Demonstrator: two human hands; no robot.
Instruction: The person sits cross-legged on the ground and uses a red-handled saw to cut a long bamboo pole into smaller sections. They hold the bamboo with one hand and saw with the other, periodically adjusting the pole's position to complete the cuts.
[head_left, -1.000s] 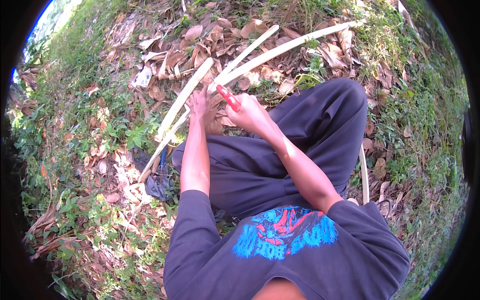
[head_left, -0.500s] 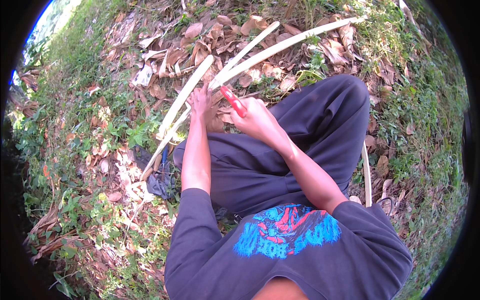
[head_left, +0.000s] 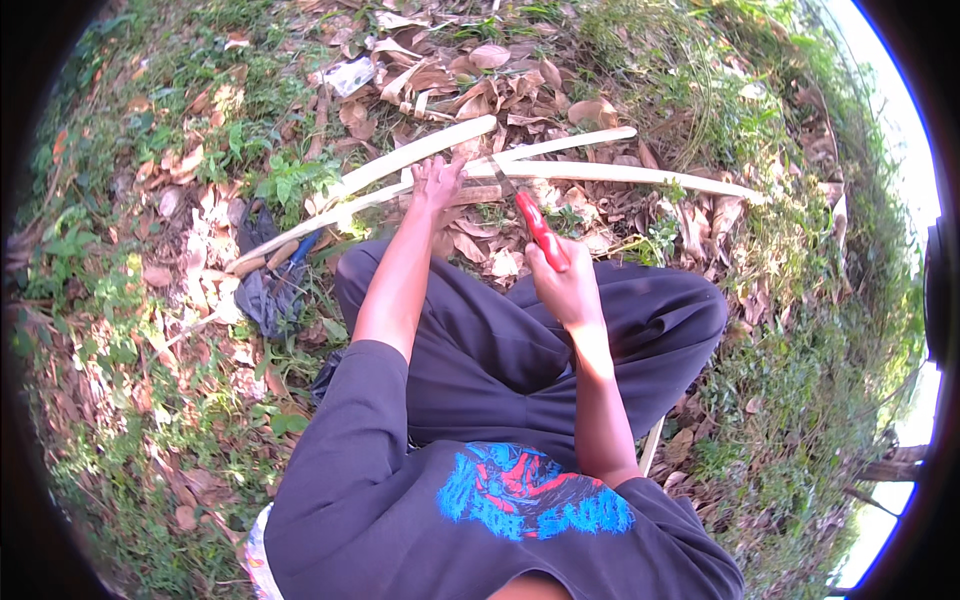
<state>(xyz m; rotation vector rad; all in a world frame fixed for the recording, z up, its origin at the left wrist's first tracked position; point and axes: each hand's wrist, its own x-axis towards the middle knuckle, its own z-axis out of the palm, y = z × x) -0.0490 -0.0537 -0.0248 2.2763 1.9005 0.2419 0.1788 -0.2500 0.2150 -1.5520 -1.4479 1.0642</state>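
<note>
My right hand (head_left: 566, 288) grips a knife with a red handle (head_left: 541, 232), its blade pointing up toward the pale split bamboo strips (head_left: 420, 155) lying on the leaf litter ahead. My left hand (head_left: 437, 183) reaches forward with fingers spread and rests on one of these strips (head_left: 330, 212). A long thin strip (head_left: 640, 175) runs off to the right. I sit cross-legged in dark trousers (head_left: 500, 350) and a dark shirt with a blue and red print.
Dry brown leaves (head_left: 480, 85) and green weeds cover the ground all around. A dark cloth bundle (head_left: 265, 290) lies by my left knee. Another pale strip (head_left: 652, 440) pokes out under my right leg. Grass slopes away at the right.
The view has swung, so the strips now lie more level. My right hand with the knife has drawn back from the strips toward my knee. My left hand stays on the strips.
</note>
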